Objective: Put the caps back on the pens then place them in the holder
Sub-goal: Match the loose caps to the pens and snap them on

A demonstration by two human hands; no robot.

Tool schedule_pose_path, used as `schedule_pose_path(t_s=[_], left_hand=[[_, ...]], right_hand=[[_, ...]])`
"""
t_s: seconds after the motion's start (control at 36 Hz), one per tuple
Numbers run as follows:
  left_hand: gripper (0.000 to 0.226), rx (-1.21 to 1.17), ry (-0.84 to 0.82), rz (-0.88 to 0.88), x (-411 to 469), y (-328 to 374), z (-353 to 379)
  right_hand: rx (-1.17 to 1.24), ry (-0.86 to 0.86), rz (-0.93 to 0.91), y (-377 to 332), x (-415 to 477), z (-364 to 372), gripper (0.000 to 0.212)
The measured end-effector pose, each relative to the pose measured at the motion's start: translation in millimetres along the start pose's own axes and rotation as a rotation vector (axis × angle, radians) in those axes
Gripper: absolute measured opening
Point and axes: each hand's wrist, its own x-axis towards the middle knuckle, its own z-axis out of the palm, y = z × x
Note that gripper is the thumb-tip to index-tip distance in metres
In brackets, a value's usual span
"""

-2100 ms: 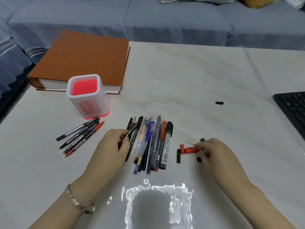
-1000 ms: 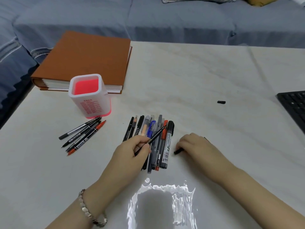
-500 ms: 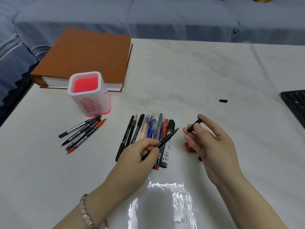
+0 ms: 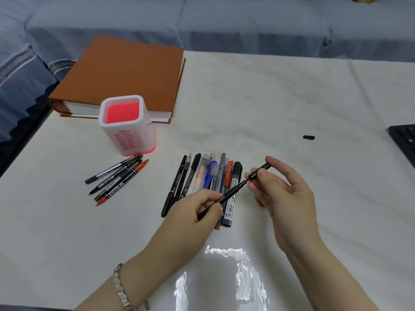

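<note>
r hand [image 4: 283, 191] pinches black cap [image 4: 259, 171] | l hand [image 4: 195, 209] grips black pen [image 4: 229, 194], tip at cap mouth, above pen row | tip: keep axes aligned, push straight | holder [image 4: 128, 126] far left, empty

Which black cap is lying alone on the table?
The small black cap far right, near the keyboard. The other cap is pinched in the right hand, at the pen's tip.
</note>
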Motion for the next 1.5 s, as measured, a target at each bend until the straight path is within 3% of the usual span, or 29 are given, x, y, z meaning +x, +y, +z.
schedule_pose_path(t_s=[0.19,0.36,0.47,0.61,0.67,0.81,0.89,1.03,1.14,1.33,1.5], left_hand=[[0.024,-0.017,0.013,0.07,-1.1,3.8,-0.7],[0.019,-0.041,0.062,0.093,-2.4,10.2,1.5],[0.029,-0.175,-0.005,-0.027,0.1,15.7,1.0],[0.024,-0.46,-0.226,-0.224,6.5,13.9,-10.4],[0.027,-0.306,-0.183,-0.181,8.8,10.3,-16.2],[0.023,0.735,0.239,0.128,19.3,-30.9,-55.0],[0.032,0.915,0.409,0.074,24.4,-56.5,-85.4],[0.018,1.05,0.464,-0.114,29.2,-62.0,-105.1],[0.017,1.065,0.462,-0.106,35.2,-65.4,-104.1],[0.02,1.098,0.374,-0.116,42.3,-63.4,-90.9],[0.01,0.707,0.37,0.07,29.6,-36.4,-60.2]], right_hand=[[-0.077,-0.064,-0.027,0.4,-8.1,3.4,0.019],[-0.044,-0.022,-0.012,0.9,-14.9,7.3,0.02],[-0.061,-0.032,-0.018,-1.0,-14.6,12.1,0.021],[-0.061,-0.159,0.006,-8.3,-9.6,17.7,0.019],[-0.127,-0.193,-0.002,-9.1,-6.2,20.2,0.019],[-0.327,-0.091,-0.04,1.9,11.5,19.0,0.016],[-0.482,-0.022,-0.085,9.9,29.7,17.0,0.016],[-0.677,-0.056,-0.155,22.3,49.3,27.1,0.023],[-0.878,-0.115,-0.204,27.4,50.0,26.0,0.03],[-1.204,-0.125,-0.297,20.7,35.0,-23.8,0.021],[-1.492,-0.254,-0.238,3.7,31.4,-63.0,0.007]])
